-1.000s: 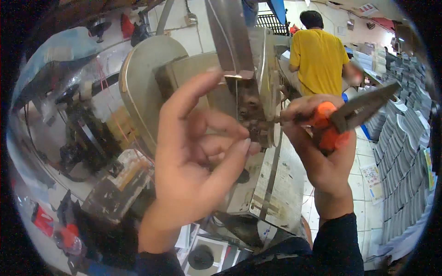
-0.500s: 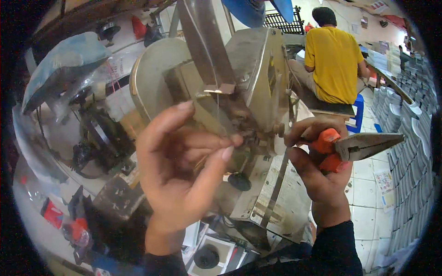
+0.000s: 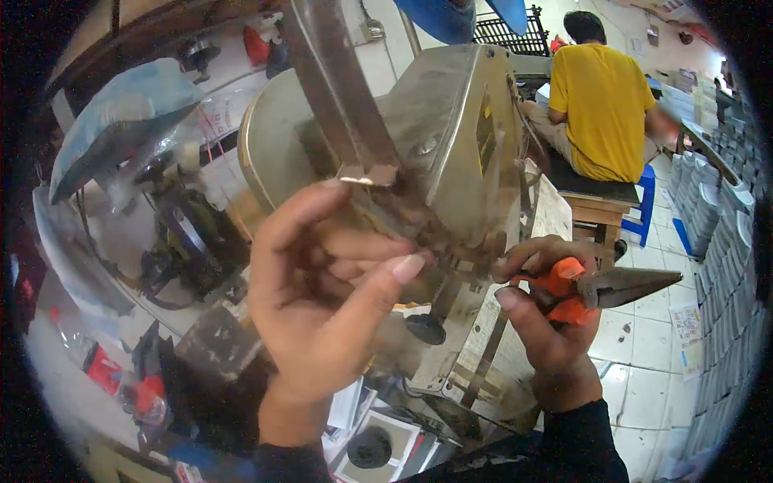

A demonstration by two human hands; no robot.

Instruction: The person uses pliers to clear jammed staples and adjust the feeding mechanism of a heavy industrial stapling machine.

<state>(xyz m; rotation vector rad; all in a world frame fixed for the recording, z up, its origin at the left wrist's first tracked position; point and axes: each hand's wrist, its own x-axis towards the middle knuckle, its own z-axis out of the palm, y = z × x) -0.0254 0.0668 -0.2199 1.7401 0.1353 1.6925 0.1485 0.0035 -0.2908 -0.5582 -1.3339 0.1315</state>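
My left hand (image 3: 318, 298) is raised in front of a grey metal machine (image 3: 455, 105), thumb and fingertips pinched together. What lies in the pinch is too thin and blurred to make out. My right hand (image 3: 555, 342) is closed around a pair of pliers (image 3: 600, 290) with orange handles, their jaws pointing right, away from the machine. Its thumb and forefinger almost meet beside the machine's lower head; whether they also hold something small cannot be seen. A long brown metal bar (image 3: 338, 88) slants down just above my left fingertips and ends in a small plate (image 3: 370, 175).
A person in a yellow shirt (image 3: 604, 113) sits on a bench, back turned, beyond the machine. Tall stacks of grey paper bundles (image 3: 725, 298) line the right side. Below the machine are a black round knob (image 3: 425, 328) and a black disc (image 3: 370, 447).
The view has shifted slightly. My right hand with the pliers has moved a little left and down, closer to my left hand. The left hand keeps its pinch.
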